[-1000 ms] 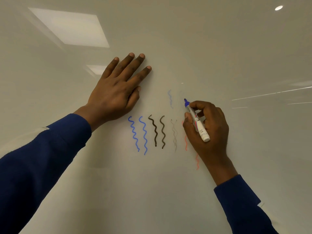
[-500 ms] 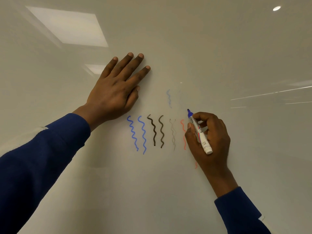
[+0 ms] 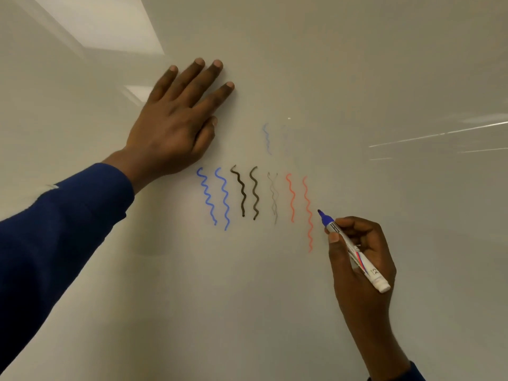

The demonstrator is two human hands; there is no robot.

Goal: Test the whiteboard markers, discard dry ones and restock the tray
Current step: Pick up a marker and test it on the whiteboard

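Blue-tipped marker (image 3: 357,255), pinched in the right hand (image 3: 354,284), sits just right of the test strokes (image 3: 255,193). The left hand (image 3: 176,125) lies flat, fingers straight, upper left of them. Sorting and restocking remain.

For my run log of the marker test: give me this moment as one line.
left hand: flat on whiteboard | right hand: grips blue marker, tip beside red squiggles | no mark visible at tip
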